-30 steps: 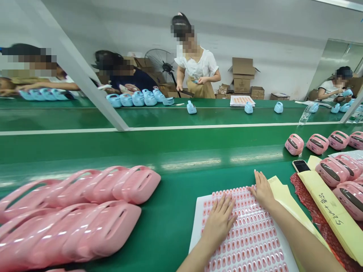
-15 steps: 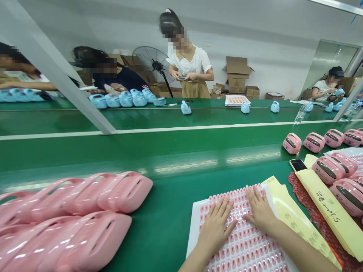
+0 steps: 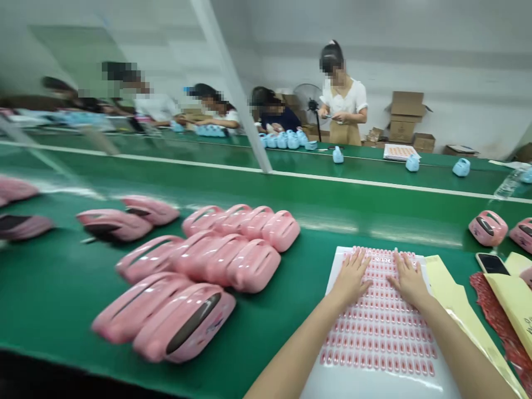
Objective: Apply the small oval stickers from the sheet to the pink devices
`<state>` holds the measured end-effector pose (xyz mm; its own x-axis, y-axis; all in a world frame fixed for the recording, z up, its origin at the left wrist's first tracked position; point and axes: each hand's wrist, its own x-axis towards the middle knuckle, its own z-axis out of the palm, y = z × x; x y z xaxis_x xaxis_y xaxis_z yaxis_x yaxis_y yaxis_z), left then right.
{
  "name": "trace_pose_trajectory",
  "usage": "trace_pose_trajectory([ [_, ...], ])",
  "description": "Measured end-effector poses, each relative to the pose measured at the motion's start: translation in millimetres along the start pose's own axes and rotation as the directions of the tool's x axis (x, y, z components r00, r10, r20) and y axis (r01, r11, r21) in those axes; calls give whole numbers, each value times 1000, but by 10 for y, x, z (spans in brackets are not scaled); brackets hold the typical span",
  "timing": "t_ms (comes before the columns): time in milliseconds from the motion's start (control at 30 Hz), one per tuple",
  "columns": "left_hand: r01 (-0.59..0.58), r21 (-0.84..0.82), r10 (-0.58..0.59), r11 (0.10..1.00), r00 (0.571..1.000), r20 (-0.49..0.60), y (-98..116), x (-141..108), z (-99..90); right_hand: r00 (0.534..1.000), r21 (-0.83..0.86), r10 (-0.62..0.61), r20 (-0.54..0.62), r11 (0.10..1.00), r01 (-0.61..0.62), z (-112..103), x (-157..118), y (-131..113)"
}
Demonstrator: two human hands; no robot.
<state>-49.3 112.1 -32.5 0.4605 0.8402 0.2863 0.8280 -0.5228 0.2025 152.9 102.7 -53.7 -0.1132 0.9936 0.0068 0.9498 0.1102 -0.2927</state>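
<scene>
a green conveyor desk (image 3: 286, 332) carries a cluster of glossy pink plastic cases (image 3: 253, 266) to the left of a white sheet of pink oval stickers (image 3: 378, 338). the left grip (image 3: 351, 277) and right grip (image 3: 409, 280) lie open and flat on the sheet's far rows, fingers spread, holding nothing, near a yellow paper strip (image 3: 451, 299).

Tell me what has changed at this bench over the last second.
The view has swung left, bringing more pink cases into sight. The left hand has slid up the white sheet of small pink labels, level with the right hand near the far edge. Nothing was grasped or released. Both hands stay flat on the sheet.
</scene>
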Motion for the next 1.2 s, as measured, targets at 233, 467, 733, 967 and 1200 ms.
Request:
trace_pose_trajectory([
  [233, 580, -78, -545, 811, 700, -461, -880, -701, -972, 993, 109, 47, -113, 993, -35, -37, 170, 47],
  [467, 692, -258, -722, 674, 544, -428, -1324, -836, -1272, 973, 637, 24, -228, 760, 131, -98, -116, -758],
  [733, 220, -116, -247, 968, 786, -566, -8, -873, -926, 993, 975, -74, 92, 211, -74, -133, -473, -1665],
  [967, -395, 46, 370, 917, 804, -465, 833, -736, -799, 968, 898, 154, 198, -425, -116, -476, -718, -1270],
  [1200, -69, -695, -255, 715, 901, -351, 533, -873, -399, 897, 897, 345, 277, -428, -112, -518, -854, -742],
])
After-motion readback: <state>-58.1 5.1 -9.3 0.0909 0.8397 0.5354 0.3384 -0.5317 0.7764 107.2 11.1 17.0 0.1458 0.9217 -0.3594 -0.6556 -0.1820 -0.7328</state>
